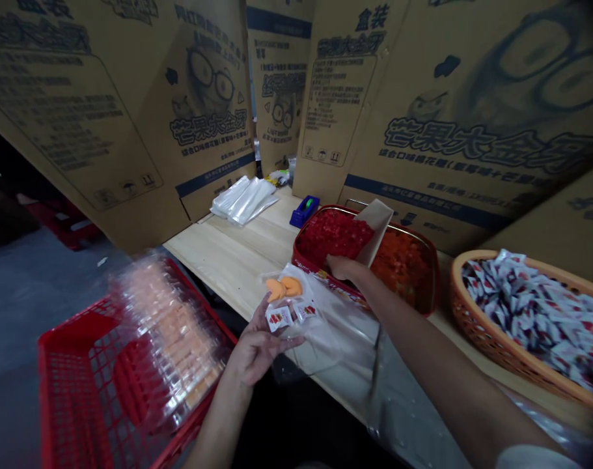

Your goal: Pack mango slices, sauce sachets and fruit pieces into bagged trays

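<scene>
My left hand [260,342] is palm up at the lower middle and holds a clear plastic bag [325,332]. On the bag lie orange pieces [282,287] and two small white sachets [279,318] with red print. My right hand [342,267] reaches over the rim of a red-edged tray [320,257], at a card scoop [374,231] standing in it. Red diced food [332,234] fills the tray's left side, and orange diced food [401,267] fills its right side. My right fingers are partly hidden.
A red mesh crate [81,384] at lower left holds blurred stacked clear packs. A wicker basket [491,326] of sachets sits on the wooden table [228,260]. A blue tape dispenser [304,211], a pile of clear bags [242,200] and tall printed cartons [452,111] stand behind.
</scene>
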